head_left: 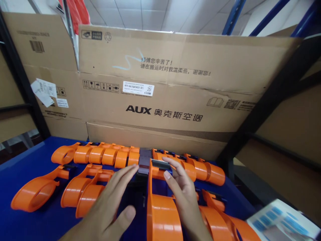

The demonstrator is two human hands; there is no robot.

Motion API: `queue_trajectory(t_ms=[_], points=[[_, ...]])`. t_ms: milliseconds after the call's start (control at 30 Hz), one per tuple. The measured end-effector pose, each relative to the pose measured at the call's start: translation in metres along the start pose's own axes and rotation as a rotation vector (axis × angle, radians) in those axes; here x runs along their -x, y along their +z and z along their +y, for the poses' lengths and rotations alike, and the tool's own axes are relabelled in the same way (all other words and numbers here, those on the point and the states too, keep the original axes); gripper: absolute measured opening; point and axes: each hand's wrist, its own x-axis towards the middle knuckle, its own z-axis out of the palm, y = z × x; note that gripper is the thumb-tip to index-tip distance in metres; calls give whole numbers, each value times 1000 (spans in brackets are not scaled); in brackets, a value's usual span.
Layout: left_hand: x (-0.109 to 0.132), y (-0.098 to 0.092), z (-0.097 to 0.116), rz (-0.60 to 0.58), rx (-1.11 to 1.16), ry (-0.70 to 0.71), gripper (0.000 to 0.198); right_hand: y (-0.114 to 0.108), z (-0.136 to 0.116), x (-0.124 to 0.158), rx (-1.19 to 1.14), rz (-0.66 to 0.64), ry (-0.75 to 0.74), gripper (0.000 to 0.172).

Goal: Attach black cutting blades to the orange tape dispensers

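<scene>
An orange tape dispenser [164, 214] with a dark bar at its head stands nearest me, slightly right of the middle. My right hand [184, 192] has its thumb and fingers curled round the head of this dispenser. To its left, my left hand [110, 197] is held open with the fingers stretched out and the thumb apart, gripping nothing. Its fingertips come close to a dark block [145, 158] between the rows. More orange tape dispensers [36, 194] lie to the left of that hand, and others [215, 221] lie right of my right hand.
Several more dispensers [102, 155] form a back row on the blue surface [15, 174]. Behind them rises a large cardboard sheet [175, 100] with printing. Dark metal posts [260, 87] frame the sides. A white and blue printed item [281, 221] lies at the lower right.
</scene>
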Motion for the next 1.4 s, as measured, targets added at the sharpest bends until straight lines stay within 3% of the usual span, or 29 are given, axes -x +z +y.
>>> queue_trajectory(t_ms=[100, 200, 300, 433, 533, 600, 700, 933, 1100, 1400], points=[[-35, 24, 26, 43, 437, -257, 57, 0, 1, -2, -37, -3, -17, 43], [-65, 47, 36, 79, 814, -292, 59, 2, 4, -3, -99, -28, 5, 45], [-73, 58, 31, 228, 985, -305, 53, 7, 5, -1, -169, -122, 67, 48], [-60, 59, 20, 383, 990, -327, 44, 8, 5, 7, -233, -271, 129, 52], [-54, 58, 17, 412, 992, -311, 43, 5, 5, 8, -164, -251, 147, 35], [-54, 58, 16, 415, 999, -302, 42, 3, 5, 7, -79, -239, 152, 21], [-58, 59, 15, 423, 1001, -298, 38, 3, 5, 6, 19, -267, 155, 27], [-60, 52, 16, 383, 937, -241, 37, 6, 0, 8, 82, -298, 96, 16], [-62, 47, 17, 405, 857, -266, 38, 5, -4, 8, 162, -299, 140, 22], [-67, 42, 15, 334, 856, -252, 36, 9, 2, 8, 138, -286, 90, 16]])
